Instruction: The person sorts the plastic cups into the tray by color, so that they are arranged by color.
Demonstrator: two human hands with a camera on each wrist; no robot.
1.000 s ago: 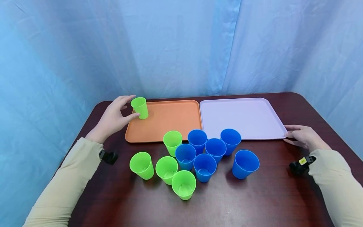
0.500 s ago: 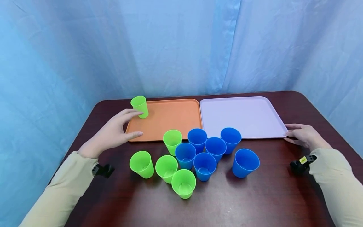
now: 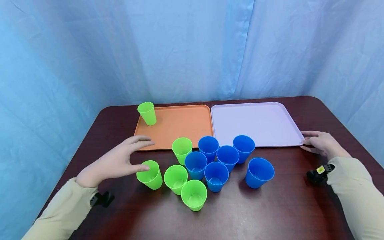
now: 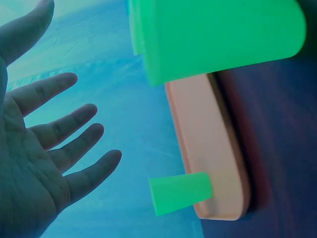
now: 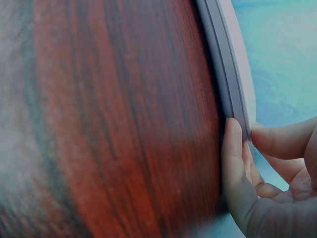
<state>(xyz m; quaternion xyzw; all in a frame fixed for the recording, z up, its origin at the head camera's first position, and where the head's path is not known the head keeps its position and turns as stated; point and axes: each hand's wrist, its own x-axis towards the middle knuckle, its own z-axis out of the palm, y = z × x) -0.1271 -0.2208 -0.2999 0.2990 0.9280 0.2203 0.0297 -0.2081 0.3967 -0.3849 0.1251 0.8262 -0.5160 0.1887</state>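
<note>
While the left hand (image 3: 115,162) spreads open just beside a green cup (image 3: 150,174) on the counter (image 3: 270,213), the right hand (image 3: 321,144) pinches the lilac tray (image 3: 258,121) corner. One green cup (image 3: 147,113) stands in the orange tray (image 3: 180,125).

Smooth plastic cups (image 3: 195,195) on a glossy wood table (image 3: 270,213).

A dark reddish wooden worktop (image 3: 270,213) fills the lower half of the frame. At its centre back an orange tray (image 3: 183,128) and a lilac tray (image 3: 255,121) lie side by side, edges touching. In front of them, four green cups (image 3: 175,173) and six blue cups (image 3: 222,161) stand clustered directly on the wood.
</note>
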